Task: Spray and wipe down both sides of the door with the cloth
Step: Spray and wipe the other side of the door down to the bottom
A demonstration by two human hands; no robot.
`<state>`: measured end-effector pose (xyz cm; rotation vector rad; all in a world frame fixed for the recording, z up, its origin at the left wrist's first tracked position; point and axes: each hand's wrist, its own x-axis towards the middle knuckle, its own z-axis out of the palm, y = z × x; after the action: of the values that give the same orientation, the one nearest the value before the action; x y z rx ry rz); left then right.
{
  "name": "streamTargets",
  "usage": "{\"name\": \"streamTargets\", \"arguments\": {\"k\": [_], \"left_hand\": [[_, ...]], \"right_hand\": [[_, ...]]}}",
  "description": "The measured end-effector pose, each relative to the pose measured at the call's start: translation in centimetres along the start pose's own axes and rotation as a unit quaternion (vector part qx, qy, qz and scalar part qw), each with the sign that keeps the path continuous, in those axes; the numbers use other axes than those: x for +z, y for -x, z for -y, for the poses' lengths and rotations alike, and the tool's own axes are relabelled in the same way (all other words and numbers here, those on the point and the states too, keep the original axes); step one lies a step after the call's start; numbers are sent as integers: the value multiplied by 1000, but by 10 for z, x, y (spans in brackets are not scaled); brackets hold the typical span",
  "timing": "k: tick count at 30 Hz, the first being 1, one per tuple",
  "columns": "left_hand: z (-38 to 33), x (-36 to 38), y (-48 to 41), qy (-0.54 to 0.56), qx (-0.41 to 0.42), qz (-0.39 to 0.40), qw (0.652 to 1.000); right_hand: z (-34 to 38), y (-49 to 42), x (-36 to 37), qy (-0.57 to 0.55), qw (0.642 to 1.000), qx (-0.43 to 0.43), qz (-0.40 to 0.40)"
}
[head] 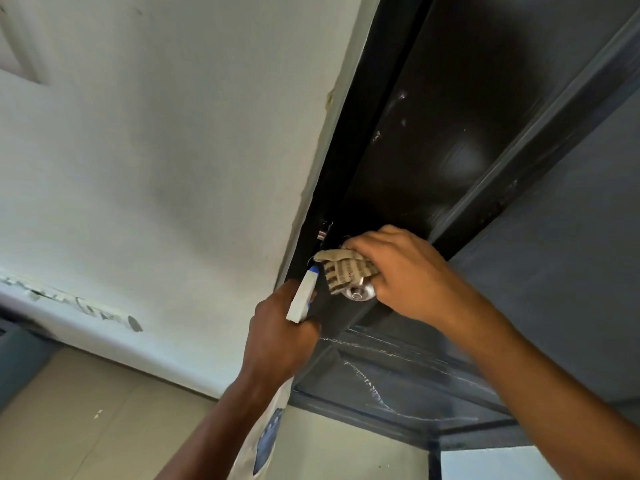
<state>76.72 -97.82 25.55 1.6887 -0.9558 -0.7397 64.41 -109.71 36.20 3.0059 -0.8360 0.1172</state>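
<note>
Here the right hand (pixel 401 268) bunches the cloth (pixel 346 270) over the door (pixel 433 143) knob (pixel 360 292), the left hand (pixel 280 334) clutches the spray bottle (pixel 302 294) just beside, risking a bump.

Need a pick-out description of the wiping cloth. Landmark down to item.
Start at the dark door right of the white wall, then drop to its silver knob. The cloth is bunched on that knob under the right hand. Beige with dark stripes, unlike the white-and-blue spray bottle in the left hand.
</note>
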Motion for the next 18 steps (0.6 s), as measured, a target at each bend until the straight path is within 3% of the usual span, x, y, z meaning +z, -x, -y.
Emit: {"name": "streamTargets", "arguments": {"k": [4, 10, 12, 14, 18], "left_hand": [[-3, 3, -3, 1, 10, -9, 1000], [1, 3, -4, -4, 3, -14, 1000], [2, 0, -4, -1, 6, -10, 1000], [3, -2, -5, 14, 2, -9, 1000], [1, 0, -4, 1, -4, 2, 1000]], "right_hand": [[18, -26, -14, 118, 987, -39, 106], [16, -32, -11, 135, 979, -78, 131], [2, -18, -3, 74, 992, -82, 65], [-13, 2, 11, 32, 996, -68, -51], [-29, 36, 56, -49, 974, 28, -221]]}}
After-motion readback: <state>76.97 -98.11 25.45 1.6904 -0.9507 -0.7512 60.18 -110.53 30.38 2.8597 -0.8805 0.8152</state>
